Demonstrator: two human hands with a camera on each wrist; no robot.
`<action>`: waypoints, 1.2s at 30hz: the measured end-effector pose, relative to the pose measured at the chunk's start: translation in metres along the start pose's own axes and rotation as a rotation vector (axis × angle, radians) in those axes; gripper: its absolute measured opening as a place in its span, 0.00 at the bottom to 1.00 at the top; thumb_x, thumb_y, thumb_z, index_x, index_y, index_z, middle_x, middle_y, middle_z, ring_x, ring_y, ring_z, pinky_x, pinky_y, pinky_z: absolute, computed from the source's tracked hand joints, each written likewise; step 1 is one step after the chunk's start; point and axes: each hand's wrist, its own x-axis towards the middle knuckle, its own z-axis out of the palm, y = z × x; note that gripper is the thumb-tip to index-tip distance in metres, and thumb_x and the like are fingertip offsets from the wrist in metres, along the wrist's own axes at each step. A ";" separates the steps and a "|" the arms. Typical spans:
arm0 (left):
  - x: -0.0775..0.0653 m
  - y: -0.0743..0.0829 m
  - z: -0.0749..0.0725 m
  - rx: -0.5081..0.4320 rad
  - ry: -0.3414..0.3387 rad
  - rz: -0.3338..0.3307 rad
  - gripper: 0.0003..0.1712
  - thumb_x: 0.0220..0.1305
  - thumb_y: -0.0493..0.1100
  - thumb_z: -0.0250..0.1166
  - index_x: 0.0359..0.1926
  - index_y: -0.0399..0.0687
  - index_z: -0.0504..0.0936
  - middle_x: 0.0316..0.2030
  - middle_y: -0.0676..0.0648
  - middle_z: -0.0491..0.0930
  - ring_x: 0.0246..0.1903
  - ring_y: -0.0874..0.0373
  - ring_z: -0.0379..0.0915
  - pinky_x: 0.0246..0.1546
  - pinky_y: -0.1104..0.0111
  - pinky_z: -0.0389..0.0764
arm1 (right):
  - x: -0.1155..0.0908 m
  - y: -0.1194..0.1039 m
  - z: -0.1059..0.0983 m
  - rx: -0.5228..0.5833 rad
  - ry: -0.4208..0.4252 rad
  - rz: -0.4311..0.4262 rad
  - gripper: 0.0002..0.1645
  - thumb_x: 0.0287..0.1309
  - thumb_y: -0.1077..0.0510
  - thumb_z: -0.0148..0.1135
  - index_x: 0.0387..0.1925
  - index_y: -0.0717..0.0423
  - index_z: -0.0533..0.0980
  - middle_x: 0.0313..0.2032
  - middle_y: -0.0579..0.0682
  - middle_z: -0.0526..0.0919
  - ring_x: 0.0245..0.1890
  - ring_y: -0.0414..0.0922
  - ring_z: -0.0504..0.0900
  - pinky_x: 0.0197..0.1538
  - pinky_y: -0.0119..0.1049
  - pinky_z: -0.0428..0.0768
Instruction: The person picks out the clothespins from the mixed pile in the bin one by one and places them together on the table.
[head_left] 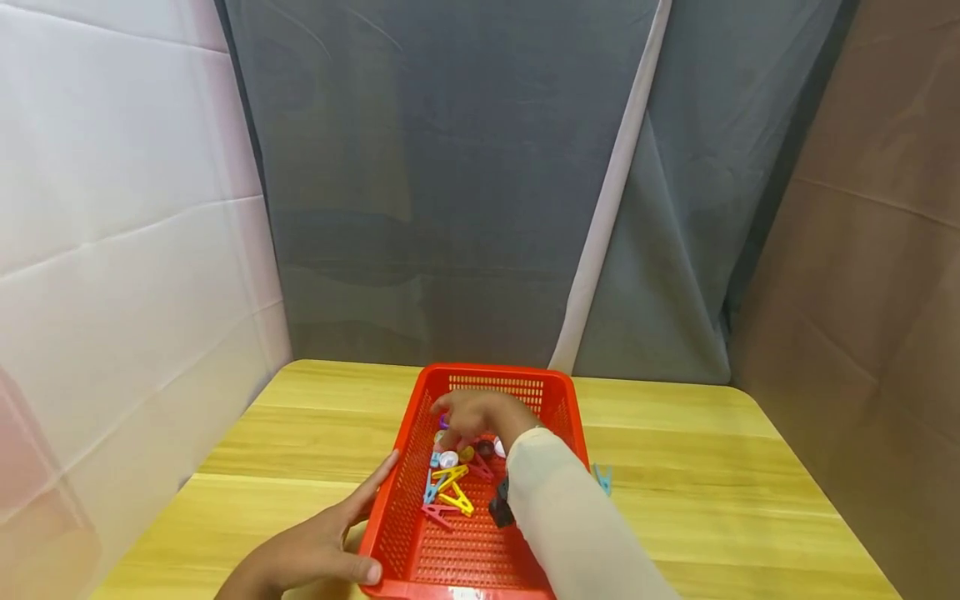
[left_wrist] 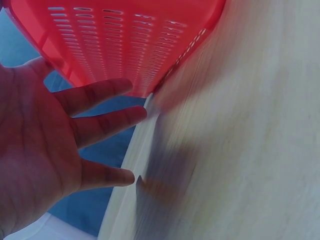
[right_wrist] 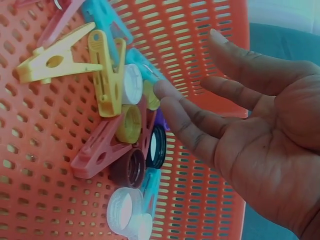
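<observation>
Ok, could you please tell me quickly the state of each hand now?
Left hand: open, touching the basket.
Right hand: open, holding nothing.

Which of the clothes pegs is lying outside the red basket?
The light-blue peg on the wooden table, just beyond the right side of the red basket. The other visible pegs all lie inside the basket.

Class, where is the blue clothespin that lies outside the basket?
In the head view, the blue clothespin lies on the table, just right of the red basket, near the right sleeve.
</observation>
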 end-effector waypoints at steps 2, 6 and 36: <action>0.001 0.000 0.000 0.011 0.005 -0.002 0.68 0.70 0.60 0.74 0.87 0.82 0.29 0.84 0.32 0.52 0.80 0.29 0.56 0.68 0.58 0.78 | 0.000 0.001 0.000 -0.010 0.001 0.001 0.41 0.65 0.57 0.77 0.77 0.48 0.74 0.73 0.57 0.76 0.60 0.53 0.79 0.66 0.51 0.88; 0.001 0.000 -0.001 0.027 0.029 -0.005 0.68 0.69 0.58 0.74 0.87 0.82 0.30 0.82 0.33 0.57 0.80 0.28 0.57 0.68 0.48 0.77 | 0.000 0.003 -0.002 0.040 -0.018 -0.015 0.41 0.65 0.59 0.77 0.77 0.50 0.73 0.71 0.60 0.77 0.54 0.54 0.83 0.68 0.54 0.86; 0.002 0.002 0.001 0.004 0.017 0.014 0.68 0.70 0.57 0.74 0.88 0.81 0.29 0.84 0.31 0.53 0.80 0.30 0.58 0.70 0.41 0.74 | 0.002 0.018 -0.006 0.213 -0.107 -0.043 0.36 0.67 0.61 0.75 0.74 0.62 0.74 0.49 0.54 0.85 0.49 0.61 0.86 0.69 0.62 0.84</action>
